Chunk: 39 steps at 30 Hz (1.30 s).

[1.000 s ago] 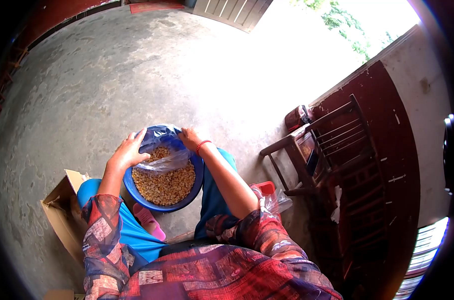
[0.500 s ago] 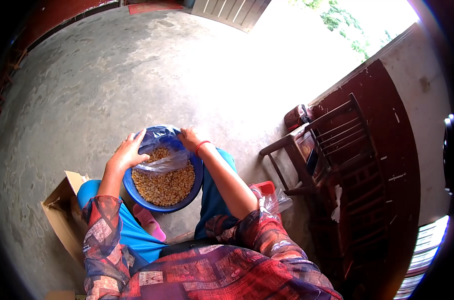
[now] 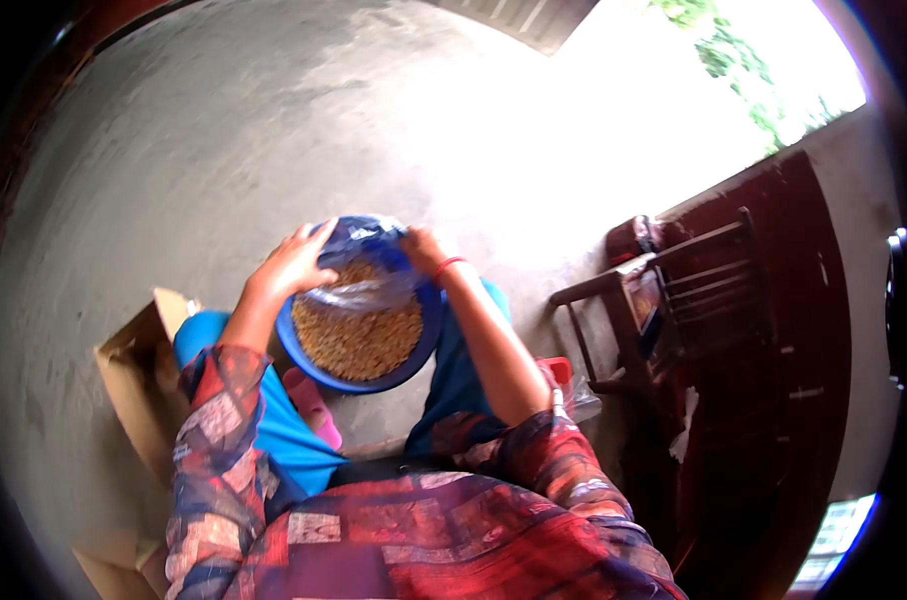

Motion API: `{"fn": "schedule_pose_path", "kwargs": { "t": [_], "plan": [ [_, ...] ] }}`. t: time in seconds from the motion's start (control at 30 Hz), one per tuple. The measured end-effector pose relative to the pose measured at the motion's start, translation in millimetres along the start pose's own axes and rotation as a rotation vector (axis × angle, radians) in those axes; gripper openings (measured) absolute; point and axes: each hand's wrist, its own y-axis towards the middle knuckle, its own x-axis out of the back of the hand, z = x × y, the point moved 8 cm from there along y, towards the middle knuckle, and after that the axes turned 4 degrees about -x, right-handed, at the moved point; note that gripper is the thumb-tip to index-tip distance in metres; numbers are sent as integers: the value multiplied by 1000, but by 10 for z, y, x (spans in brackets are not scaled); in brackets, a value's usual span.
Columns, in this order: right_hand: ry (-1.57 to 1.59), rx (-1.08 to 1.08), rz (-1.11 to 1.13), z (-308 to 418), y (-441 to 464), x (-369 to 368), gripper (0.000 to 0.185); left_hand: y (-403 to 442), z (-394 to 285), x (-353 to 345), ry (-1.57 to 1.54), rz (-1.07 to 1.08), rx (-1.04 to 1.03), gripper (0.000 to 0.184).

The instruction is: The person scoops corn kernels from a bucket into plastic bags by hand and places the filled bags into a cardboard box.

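A blue basin (image 3: 361, 386) of yellow corn kernels (image 3: 358, 335) sits between my knees. In its far part lies a clear plastic bag (image 3: 358, 296) with kernels showing in its mouth. My left hand (image 3: 298, 262) is at the bag's left side, thumb and fingers spread apart and touching the film. At the far right rim of the basin, my right hand (image 3: 425, 250) has its fingers closed on the bag's edge. A red band circles that wrist. What the right fingertips pinch is partly hidden by blur.
An open cardboard box (image 3: 138, 375) stands by my left leg. To the right are a dark wooden chair (image 3: 623, 310), a red object (image 3: 556, 371) and a crumpled plastic bag (image 3: 585, 406). A pink slipper (image 3: 313, 410) is on my foot, on the concrete floor (image 3: 203, 150).
The camera view has shifted, so basin and hands appear higher and farther right, with some blur. Both hands keep nearly the same places at the bag.
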Motion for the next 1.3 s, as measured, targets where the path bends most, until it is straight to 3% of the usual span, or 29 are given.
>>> {"fn": "schedule_pose_path", "kwargs": {
  "t": [0.4,0.47,0.6,1.03,1.13,1.2,1.23,1.27,1.3],
  "plan": [
    [51,51,23,18,-26,5,31,-8,39,-37,40,82,114,88],
    [249,136,-168,17,-43,55,29,6,47,-46,44,79,103,88],
    [258,87,-33,-13,24,-16,28,1,45,-41,31,80,106,88],
    [180,82,-50,-55,60,-40,28,23,83,-62,16,65,89,88],
    [190,89,-19,-35,57,-43,28,45,32,17,1,-55,-9,75],
    [180,91,-47,-15,37,-3,29,-1,-189,357,245,-479,-171,54],
    [183,91,-43,-22,51,-15,29,-51,-286,525,133,-571,-195,30],
    [188,93,-26,-32,68,-34,29,-74,-334,598,132,-567,-193,30],
    [192,95,-8,-34,66,-47,29,-20,-303,535,-54,-393,-145,25]
  ]
}}
